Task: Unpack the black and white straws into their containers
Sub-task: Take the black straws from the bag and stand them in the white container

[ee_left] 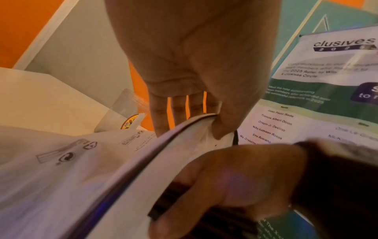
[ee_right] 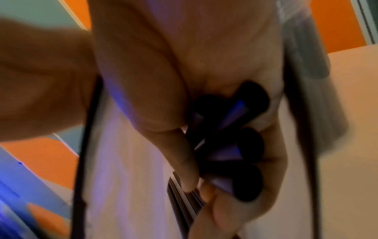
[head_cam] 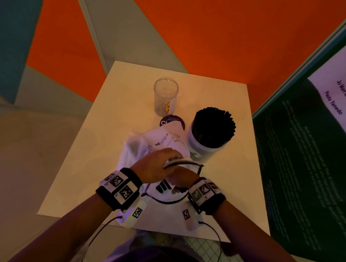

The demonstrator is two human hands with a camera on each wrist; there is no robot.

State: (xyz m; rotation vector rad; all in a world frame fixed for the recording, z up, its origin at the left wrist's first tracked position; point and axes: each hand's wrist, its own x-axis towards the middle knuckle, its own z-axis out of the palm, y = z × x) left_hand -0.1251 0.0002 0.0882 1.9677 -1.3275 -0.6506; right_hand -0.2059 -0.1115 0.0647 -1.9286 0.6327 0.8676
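Observation:
A white plastic bag with a dark rim lies on the table between my hands and the containers. My left hand pinches the bag's rim and holds the mouth up. Just below it, my right hand is inside the mouth, its fingers curled round a small bundle of black straws, whose round ends show in the right wrist view. A white container at the right is packed with black straws. A clear container stands further back with no straws in it. I see no white straws.
A round purple lid or coaster lies between the clear container and the bag. The small white table has orange walls behind it. A green and white poster board leans close along the table's right edge. Cables run from both wristbands.

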